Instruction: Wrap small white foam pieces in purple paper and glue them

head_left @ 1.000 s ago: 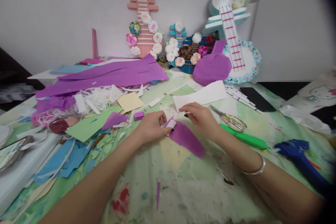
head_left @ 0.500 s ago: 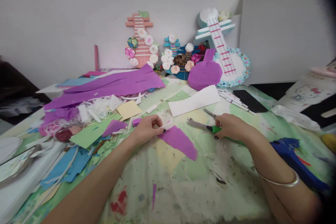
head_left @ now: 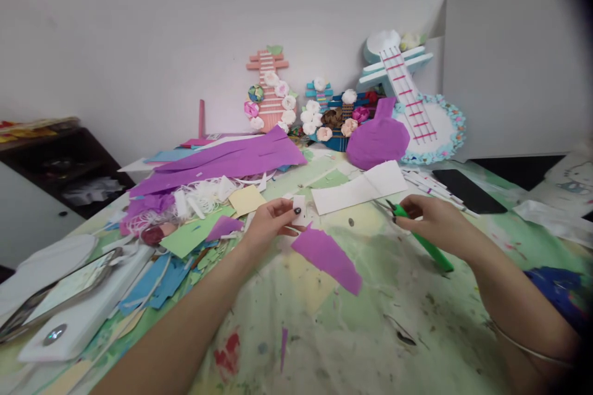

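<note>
My left hand [head_left: 271,222] pinches a small white piece [head_left: 299,210] between thumb and fingers, just above the purple paper [head_left: 327,256] lying on the table [head_left: 370,333]. My right hand [head_left: 433,222] is closed around a green cutter [head_left: 424,242]. Just behind both hands lies a white strip [head_left: 361,186]. Paper guitars [head_left: 407,99] lean on the wall.
</note>
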### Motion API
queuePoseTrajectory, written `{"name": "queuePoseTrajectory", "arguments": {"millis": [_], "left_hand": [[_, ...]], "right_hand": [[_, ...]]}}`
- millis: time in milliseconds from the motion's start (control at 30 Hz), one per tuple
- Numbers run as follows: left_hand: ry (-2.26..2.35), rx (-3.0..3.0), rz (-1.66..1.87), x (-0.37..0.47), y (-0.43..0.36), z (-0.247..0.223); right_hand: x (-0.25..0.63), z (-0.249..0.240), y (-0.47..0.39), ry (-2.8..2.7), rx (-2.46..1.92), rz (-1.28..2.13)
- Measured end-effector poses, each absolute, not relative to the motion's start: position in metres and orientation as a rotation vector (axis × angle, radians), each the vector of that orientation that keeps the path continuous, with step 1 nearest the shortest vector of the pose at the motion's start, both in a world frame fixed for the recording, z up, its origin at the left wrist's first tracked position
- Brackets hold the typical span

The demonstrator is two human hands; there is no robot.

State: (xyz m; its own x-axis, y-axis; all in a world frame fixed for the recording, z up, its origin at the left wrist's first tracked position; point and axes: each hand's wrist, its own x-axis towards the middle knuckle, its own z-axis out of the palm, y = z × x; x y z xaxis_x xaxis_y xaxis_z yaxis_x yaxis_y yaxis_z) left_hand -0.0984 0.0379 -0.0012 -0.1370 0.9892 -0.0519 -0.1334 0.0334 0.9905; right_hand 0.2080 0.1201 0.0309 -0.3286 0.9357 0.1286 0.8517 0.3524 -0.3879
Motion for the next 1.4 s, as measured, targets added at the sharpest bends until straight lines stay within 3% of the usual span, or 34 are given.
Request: {"name": "queuePoseTrajectory", "arguments": {"millis": [633,1000,1400], "left_hand": [[1.185,0.971,1.422,-0.096,0.035,0.003],[0.885,1.089,1.328,-0.081,0.029,0.006],[0.804,1.085,1.168,-0.06,0.014,0.011]], "right_hand": [[0.194,0.033,0.101,-2.326,-1.364,0.202],[0.169,0.035,0.076,-2.156,-0.953,0.652],[0.143,0.023,0.055,-2.499,-0.819,0.51]]}}
